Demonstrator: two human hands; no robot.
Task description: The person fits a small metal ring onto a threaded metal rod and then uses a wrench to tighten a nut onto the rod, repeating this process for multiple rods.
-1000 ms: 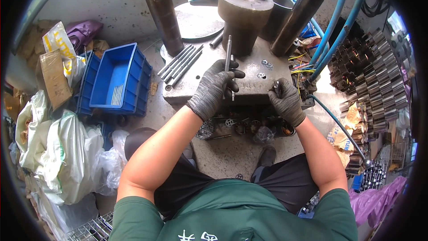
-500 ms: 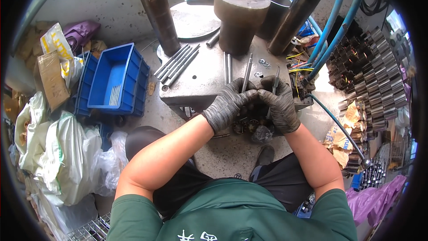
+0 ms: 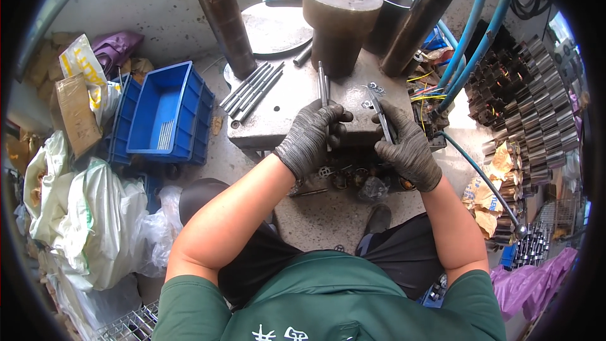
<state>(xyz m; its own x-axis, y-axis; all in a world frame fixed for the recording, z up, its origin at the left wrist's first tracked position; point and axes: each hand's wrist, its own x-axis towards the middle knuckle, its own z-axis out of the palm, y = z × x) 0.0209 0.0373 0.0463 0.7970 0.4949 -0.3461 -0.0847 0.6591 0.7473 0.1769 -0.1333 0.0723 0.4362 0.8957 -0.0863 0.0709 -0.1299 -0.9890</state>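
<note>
My left hand (image 3: 310, 136), in a dark grey work glove, grips two thin metal rods (image 3: 322, 85) that point away from me over the grey steel press table (image 3: 287, 104). Just to its right, my gloved right hand (image 3: 407, 150) holds one more metal rod (image 3: 380, 110), which slants up to the left. Several loose rods (image 3: 250, 90) lie in a bundle on the table's left part. A thick brown cylinder (image 3: 341, 16) stands upright on the table behind the hands.
Blue plastic bins (image 3: 167, 113) sit on the floor at the left, with white sacks (image 3: 95, 221) nearer me. Stacked metal gears (image 3: 527, 104) fill the right side. Blue hoses (image 3: 480, 38) and two dark columns (image 3: 218, 16) rise beside the table.
The hands were together at the table's front edge half a second ago; now they have parted, the left holding two rods, the right holding one.
</note>
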